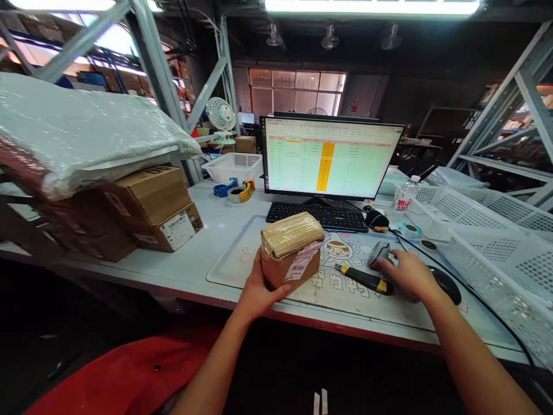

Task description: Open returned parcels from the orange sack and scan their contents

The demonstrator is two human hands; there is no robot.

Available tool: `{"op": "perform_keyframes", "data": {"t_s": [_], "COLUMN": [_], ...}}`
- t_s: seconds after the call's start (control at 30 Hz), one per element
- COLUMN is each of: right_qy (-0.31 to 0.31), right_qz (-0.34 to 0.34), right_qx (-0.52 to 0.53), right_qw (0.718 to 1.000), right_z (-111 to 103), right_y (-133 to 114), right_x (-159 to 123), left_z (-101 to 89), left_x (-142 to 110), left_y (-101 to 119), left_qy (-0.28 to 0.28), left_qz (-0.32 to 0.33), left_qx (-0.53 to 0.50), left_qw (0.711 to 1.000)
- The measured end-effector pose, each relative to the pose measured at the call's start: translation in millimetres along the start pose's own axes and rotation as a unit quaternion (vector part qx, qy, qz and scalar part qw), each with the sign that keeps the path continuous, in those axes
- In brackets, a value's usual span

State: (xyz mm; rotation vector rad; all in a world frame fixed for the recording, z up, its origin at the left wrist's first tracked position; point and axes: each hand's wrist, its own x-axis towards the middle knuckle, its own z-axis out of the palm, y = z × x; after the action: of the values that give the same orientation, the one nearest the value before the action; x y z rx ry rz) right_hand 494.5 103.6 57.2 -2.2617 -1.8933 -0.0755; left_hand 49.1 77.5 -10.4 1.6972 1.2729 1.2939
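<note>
The left hand (pixel 259 285) cups a small cardboard parcel (pixel 291 271) from below, its thumb and fingers curled around the near side. The top of the parcel is bound in tan packing tape, and a white barcode label (pixel 302 260) sits on the side facing the camera. The right hand (pixel 410 275) is closed around a grey handheld barcode scanner (pixel 379 253), whose head points toward the parcel.

Between the hands, a yellow-and-black utility knife (pixel 365 279) lies on a cartoon-printed desk mat (pixel 337 288) that covers part of the white desk (pixel 203 271). A black computer mouse (pixel 444 285) sits just beside the right hand. Beyond them are a black keyboard (pixel 317 216) and a monitor (pixel 332 158) showing a spreadsheet with an orange column. Stacked cardboard boxes (pixel 147 210) sit under a plastic-wrapped package (pixel 78 132) at the left, near two tape rolls (pixel 237 190), while white mesh plastic baskets (pixel 501 259) line the right
</note>
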Motion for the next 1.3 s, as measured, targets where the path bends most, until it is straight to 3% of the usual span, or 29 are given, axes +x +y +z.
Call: {"op": "perform_keyframes", "data": {"t_s": [0.07,0.2,0.3,0.5,0.83,0.93,1.03,1.17,1.3], "right_qy": [0.041,-0.028,-0.067,-0.091,-0.077,-0.088,-0.119,-0.151,-0.100], "right_qz": [-0.023,-0.117,-0.122,-0.103,-0.149,-0.168,-0.194,-0.219,-0.216], "right_qx": [0.001,0.013,0.013,0.006,0.077,0.083,0.078,0.050,0.096], "right_qw": [0.999,0.993,0.990,0.990,0.983,0.978,0.971,0.963,0.967], "right_z": [-13,-12,1,6,-24,-30,-22,5,22], "right_y": [-23,-75,-99,-115,-134,-126,-108,-79,-71], "right_x": [22,83,116,133,91,62,24,-15,-20], "left_z": [-0.6,-1.6,-2.1,-0.8,-1.4,0.8,-3.6,-34.8,-74.8], "left_x": [0,2,2,1,2,2,7,20,30], "left_y": [0,-3,-6,-6,1,2,6,36,88], "left_qy": [-0.002,0.014,0.017,0.022,0.007,-0.019,-0.049,-0.015,0.010], "left_qz": [-0.016,-0.016,-0.014,0.004,-0.004,0.000,0.011,0.039,0.132], "left_qx": [0.026,0.044,0.049,0.043,0.011,-0.001,-0.003,0.083,0.187], "left_qw": [1.000,0.999,0.999,0.999,1.000,1.000,0.999,0.996,0.973]}}
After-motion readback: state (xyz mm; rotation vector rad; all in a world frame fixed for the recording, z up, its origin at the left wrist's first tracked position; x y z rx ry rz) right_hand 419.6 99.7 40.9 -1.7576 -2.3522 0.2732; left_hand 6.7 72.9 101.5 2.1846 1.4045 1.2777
